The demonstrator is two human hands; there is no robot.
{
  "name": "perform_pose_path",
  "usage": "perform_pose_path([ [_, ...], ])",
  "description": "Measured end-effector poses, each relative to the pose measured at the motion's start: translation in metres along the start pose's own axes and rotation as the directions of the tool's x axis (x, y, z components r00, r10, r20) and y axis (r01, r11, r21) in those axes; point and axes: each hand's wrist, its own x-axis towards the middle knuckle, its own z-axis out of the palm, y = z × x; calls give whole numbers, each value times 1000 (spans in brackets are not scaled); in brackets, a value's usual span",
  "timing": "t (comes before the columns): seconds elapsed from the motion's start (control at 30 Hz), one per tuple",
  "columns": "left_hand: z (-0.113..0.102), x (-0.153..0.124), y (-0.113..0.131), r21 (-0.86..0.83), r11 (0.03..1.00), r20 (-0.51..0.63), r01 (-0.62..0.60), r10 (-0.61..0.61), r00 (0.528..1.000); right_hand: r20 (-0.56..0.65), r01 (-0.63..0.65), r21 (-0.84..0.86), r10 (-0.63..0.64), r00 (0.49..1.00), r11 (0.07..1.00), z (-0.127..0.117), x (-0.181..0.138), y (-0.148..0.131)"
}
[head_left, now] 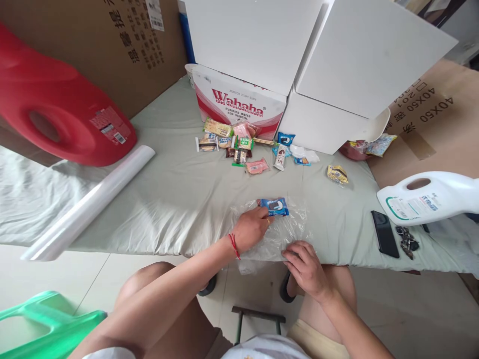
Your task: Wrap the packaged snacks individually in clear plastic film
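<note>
A sheet of clear, crumpled plastic wrap lies on the cloth at the front edge, partly hanging over it. On the wrap lies a blue wrapped snack packet with a dark biscuit pictured on it. My left hand, with a red string bracelet at the wrist, has its fingers closed at the packet's near left side. My right hand is at the near right edge of the wrap, fingers bent and closed on the film. Its thumb is partly hidden.
Several snack packets lie before the Wahaha carton; a yellow one sits farther right. A roll of plastic film and a red jug are left. A phone, keys and white jug lie right.
</note>
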Motion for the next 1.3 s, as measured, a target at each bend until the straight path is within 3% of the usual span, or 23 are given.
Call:
perform_pose_path([
  [0.07, -1, -2, 3, -20, 1000, -28, -12, 12, 1000, -29, 2, 43, -1, 1000, 999, -1, 2, -3],
  [0.23, -9, 0, 4, -81, 997, -238, -18, -2, 971, -36, -5, 166, 11, 999, 986, -19, 16, -7],
  [0.43, -13, 10, -4, -240, 970, -8, -28, 27, 1000, -21, -61, 278, 69, 997, 959, -58, 53, -4],
  [0.6, -25, 9, -4, -296, 953, 16, 59, -56, 998, -52, -177, 269, 198, 979, 947, -77, 110, 12],
  [0.77, -38, 9, -5, -284, 957, 69, 63, -46, 997, -55, -276, 193, 291, 955, 942, -55, 164, 45],
  [0.93, -27, 7, -2, -299, 954, 28, 29, -22, 999, 132, -326, 115, 311, 941, 938, -22, 185, 69],
  [1.03, -14, 4, 5, -322, 942, -63, 90, -117, 991, 205, -344, 168, 308, 929, 924, -14, 186, 74],
  [1.1, -10, 3, 6, -399, 892, -121, 213, -281, 952, 230, -368, 215, 319, 919, 905, -13, 185, 77],
  [1.17, -10, 4, 3, -461, 808, -114, 367, -464, 879, 263, -410, 269, 342, 902, 872, -13, 183, 81],
  [1.3, -19, 9, -14, -318, 706, -57, 633, -680, 731, 301, -492, 376, 398, 867, 785, -11, 178, 91],
])
